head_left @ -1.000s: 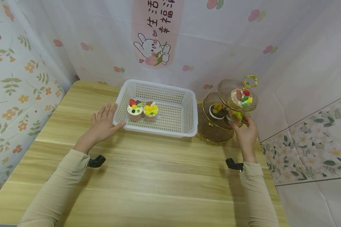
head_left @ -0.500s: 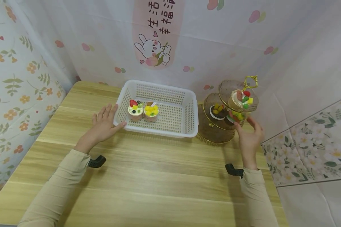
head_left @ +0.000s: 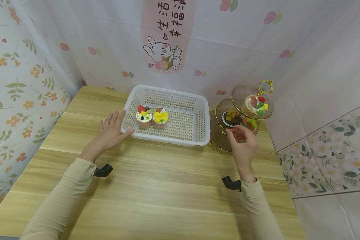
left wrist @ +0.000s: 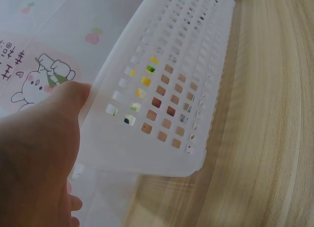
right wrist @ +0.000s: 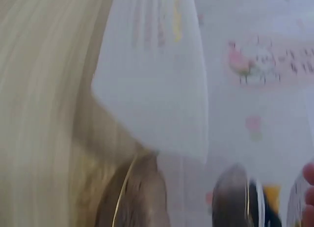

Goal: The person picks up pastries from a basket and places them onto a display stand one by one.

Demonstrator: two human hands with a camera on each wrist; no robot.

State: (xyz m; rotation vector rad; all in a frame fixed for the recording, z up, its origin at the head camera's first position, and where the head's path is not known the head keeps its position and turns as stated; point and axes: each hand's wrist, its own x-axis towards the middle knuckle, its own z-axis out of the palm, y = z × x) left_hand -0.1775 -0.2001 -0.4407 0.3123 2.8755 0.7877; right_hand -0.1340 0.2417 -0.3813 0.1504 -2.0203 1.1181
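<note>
My left hand (head_left: 109, 133) rests on the left rim of the white plastic basket (head_left: 201, 131), fingers spread outside and thumb along the front corner. Two dessert cups stand in the basket: a strawberry-topped cup (head_left: 144, 120) and a yellow-fruit cup (head_left: 160, 120). My right hand (head_left: 244, 150) hovers in front of a tiered stand (head_left: 216, 146), thumb and fingers loosely curved with a gap between them and nothing held. Its fingertips are right by a chocolate cupcake (head_left: 230, 115) on the middle tier. A fruit-topped cake (head_left: 252, 122) behind the hand is partly hidden. Another fruit-topped cupcake (head_left: 253, 106) sits on the top tier.
The wooden table (head_left: 168, 186) stretches in front of the basket and stand. A printed curtain (head_left: 108, 40) hangs right behind them, and a tiled wall (head_left: 333, 143) closes the right side. The stand's gold handle (head_left: 265, 87) rises above its top tier.
My right hand has let go of the fruit-topped cake on the middle tier, drawn back, then moved left toward the chocolate cupcake. The left hand has stayed on the basket rim.
</note>
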